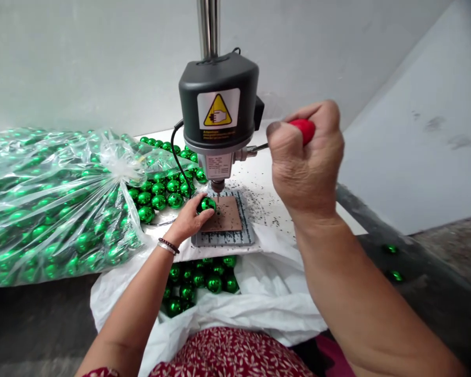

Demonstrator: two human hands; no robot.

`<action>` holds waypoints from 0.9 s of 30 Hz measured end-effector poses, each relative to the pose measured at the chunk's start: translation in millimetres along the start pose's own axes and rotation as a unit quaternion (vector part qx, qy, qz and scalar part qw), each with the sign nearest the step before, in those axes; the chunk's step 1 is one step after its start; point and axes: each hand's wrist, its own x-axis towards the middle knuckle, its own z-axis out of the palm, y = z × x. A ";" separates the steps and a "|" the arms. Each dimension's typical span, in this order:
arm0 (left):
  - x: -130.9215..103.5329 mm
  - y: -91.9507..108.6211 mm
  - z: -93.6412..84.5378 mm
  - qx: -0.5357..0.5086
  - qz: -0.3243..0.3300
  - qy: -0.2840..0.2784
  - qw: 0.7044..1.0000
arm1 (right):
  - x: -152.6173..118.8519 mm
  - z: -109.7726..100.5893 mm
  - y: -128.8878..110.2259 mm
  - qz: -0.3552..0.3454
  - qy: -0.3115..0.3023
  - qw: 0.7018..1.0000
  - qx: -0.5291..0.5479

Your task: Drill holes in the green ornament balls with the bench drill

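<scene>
My left hand [191, 215] grips a shiny green ball [208, 204] between thumb and fingers, at the left part of a brown board [230, 214] on the grey drill press base [246, 239]. The drill chuck [217, 185] hangs just above and to the right of the ball, with a thin bit pointing down. Raised at the right, my right hand [308, 152] is closed around the red knob [305, 131] of the press lever. The black motor housing [219, 99] carries a yellow warning label.
A clear plastic bag [63, 209] full of green balls lies at the left. Loose green balls [159, 201] sit behind my left hand. More balls [214, 283] rest in a white sack [267, 309] below the table edge. Dark shavings cover the white table [261, 178].
</scene>
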 end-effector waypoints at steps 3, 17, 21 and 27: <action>3.1 4.7 0.3 0.013 -0.012 -0.012 1.000 | 7.6 -0.7 -5.8 0.027 -0.017 0.999 -0.017; 18.5 -1.2 11.1 0.108 0.072 -0.020 0.991 | 11.3 -2.1 -5.2 0.026 -0.020 0.999 -0.005; 17.9 -1.6 13.1 0.064 0.085 -0.028 0.994 | 10.4 -1.8 -5.7 0.019 -0.025 0.999 -0.016; 10.8 5.5 18.9 -0.017 0.007 -0.040 0.999 | 9.9 -2.5 -4.3 0.025 -0.028 0.999 -0.031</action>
